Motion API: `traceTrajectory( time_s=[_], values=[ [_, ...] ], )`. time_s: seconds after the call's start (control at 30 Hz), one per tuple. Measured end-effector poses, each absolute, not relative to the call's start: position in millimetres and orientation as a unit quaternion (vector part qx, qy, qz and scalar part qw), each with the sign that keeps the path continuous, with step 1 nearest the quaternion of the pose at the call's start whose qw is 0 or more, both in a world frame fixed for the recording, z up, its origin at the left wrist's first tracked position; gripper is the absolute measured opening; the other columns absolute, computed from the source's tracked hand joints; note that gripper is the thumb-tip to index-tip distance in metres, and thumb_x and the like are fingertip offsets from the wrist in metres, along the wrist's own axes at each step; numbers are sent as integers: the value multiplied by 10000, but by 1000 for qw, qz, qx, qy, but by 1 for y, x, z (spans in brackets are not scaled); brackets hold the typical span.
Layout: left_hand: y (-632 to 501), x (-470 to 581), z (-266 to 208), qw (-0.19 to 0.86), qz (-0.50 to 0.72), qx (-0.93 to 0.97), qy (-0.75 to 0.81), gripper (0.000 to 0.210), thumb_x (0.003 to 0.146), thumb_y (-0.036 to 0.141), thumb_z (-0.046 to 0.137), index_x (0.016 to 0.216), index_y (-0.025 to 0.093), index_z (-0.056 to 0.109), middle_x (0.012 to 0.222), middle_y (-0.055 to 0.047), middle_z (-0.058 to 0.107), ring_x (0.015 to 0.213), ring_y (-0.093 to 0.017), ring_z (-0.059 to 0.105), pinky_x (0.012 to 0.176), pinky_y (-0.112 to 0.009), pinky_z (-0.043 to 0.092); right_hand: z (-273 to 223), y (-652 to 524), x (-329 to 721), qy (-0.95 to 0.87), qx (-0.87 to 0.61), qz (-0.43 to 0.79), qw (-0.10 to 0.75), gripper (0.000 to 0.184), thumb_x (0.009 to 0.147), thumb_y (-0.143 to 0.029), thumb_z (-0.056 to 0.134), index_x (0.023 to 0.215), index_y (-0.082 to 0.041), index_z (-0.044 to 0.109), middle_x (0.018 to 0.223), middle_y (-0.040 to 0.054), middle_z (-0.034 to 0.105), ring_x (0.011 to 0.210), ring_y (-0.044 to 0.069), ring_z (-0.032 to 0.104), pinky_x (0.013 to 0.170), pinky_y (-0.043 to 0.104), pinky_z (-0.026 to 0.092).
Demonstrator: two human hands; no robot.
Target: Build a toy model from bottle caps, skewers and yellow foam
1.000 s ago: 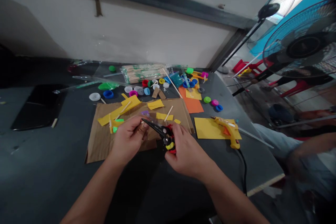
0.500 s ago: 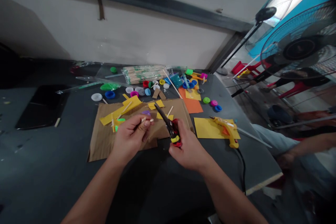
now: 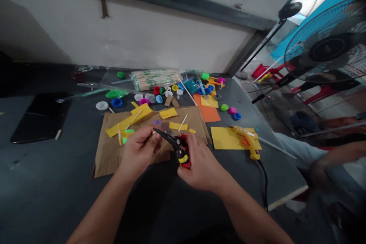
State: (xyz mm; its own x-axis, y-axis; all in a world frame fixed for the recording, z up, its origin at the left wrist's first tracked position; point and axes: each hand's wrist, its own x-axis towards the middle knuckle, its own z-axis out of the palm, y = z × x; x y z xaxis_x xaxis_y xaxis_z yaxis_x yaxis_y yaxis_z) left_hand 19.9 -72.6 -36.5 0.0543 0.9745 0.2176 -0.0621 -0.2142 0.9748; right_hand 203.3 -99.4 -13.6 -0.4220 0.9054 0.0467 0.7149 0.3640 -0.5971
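My right hand (image 3: 200,166) grips black pliers with red and yellow handles (image 3: 174,145), their jaws pointing left toward my left hand (image 3: 140,152). My left hand pinches a small wooden stick piece at its fingertips, right at the jaw tips; the piece is mostly hidden by my fingers. Both hands hover over a brown cardboard sheet (image 3: 108,154) on the dark table. Yellow paper strips (image 3: 128,120) and short wooden sticks (image 3: 183,122) lie on the cardboard just beyond my hands.
A yellow glue gun (image 3: 247,139) lies on a yellow sheet (image 3: 225,139) to the right, its black cord running off the front edge. Several coloured bottle caps (image 3: 160,95), a pack of sticks (image 3: 154,78), orange paper (image 3: 208,113), a black tablet (image 3: 40,116). A fan (image 3: 328,45) and another person's arm (image 3: 334,158) are at right.
The pliers' jaws swung away toward the far side half a second ago, then came back left to the stick piece in my left hand, as a second ago.
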Motion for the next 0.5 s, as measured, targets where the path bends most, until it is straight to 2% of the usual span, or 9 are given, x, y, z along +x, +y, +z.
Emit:
traceTrajectory(
  time_s=[0.23,0.5],
  values=[
    [-71,18,-40,460,529,563,439,170,861,310,597,772,171,638,606,18,515,466,-81,458,417,-191,375,-14,-100,203,-813,-499,257,155,447,684,-212,509,1113,-165,392,1049,106,516,990,255,524,886,424,479],
    [-71,18,-37,431,499,574,486,166,818,253,597,675,170,611,555,28,478,469,-81,417,418,-187,343,-12,-101,200,-802,-522,266,116,337,702,-232,476,1021,-182,378,976,106,533,854,242,558,769,416,493]
  ],
)
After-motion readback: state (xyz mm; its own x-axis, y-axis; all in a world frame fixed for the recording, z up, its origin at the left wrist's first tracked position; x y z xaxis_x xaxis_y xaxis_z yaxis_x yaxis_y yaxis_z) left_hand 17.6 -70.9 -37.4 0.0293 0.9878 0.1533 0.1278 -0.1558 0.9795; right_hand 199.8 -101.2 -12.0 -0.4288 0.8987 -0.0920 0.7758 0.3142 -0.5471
